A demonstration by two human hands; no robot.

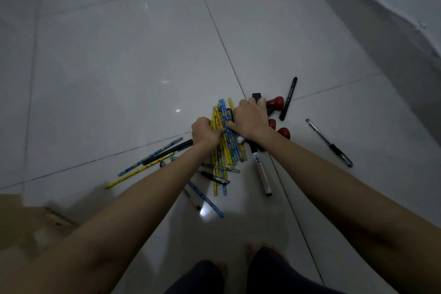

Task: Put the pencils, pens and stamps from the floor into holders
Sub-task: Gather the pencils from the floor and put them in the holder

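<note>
We're barely started here, honestly. Both hands are down in the middle of the frame: our left hand [205, 132] and right hand [249, 120] curl around the pile of pencils [223, 141], bunching them on the floor [119, 55]. Loose pencils still lie at lower left, a white marker [261, 170] sits below the pile, the red stamps [276, 102] are beside the right hand, and a pen [330, 143] is off at right. No holder in view, so pretty much everything's left.

pencils [224, 143] heaped on floor [107, 67], stamps [278, 102] right, lone pen [329, 142] far right
</note>
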